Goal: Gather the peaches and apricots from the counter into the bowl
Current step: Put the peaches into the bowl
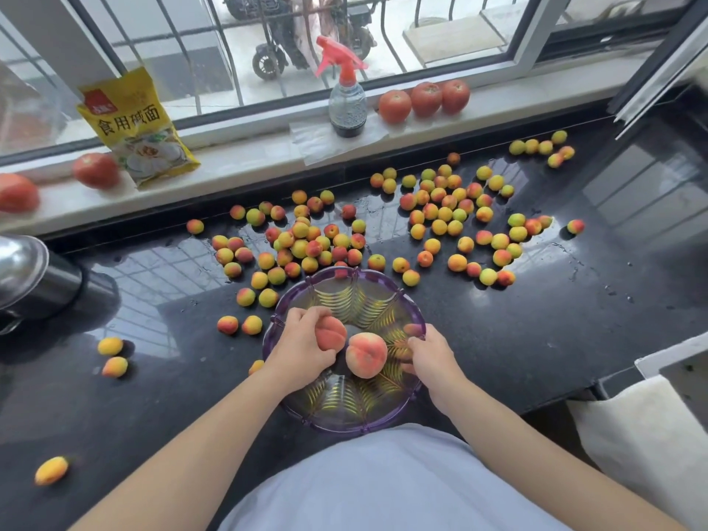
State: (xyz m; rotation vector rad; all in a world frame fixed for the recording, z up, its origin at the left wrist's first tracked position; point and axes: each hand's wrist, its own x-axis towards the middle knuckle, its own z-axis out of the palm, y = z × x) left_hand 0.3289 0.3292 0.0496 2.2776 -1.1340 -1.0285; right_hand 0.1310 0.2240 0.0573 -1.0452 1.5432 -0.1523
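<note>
A purple see-through bowl [383, 419] stands at the counter's near edge. My left hand [302, 344] reaches over its left rim and grips a pink peach [332, 333] above the bowl. A second, larger peach [367, 354] lies inside the bowl, beside the first. My right hand [431, 356] holds the bowl's right rim with closed fingers. Several small yellow-red apricots [314, 243] lie scattered over the black counter behind the bowl, with another cluster [444, 208] further right. A few apricots [115, 366] lie to the left.
On the white window sill stand a spray bottle [346, 105], a yellow packet [138, 136] and red tomatoes [425, 98]. A metal pot [27, 274] sits at the far left. A white cloth [647, 427] hangs at the right counter edge.
</note>
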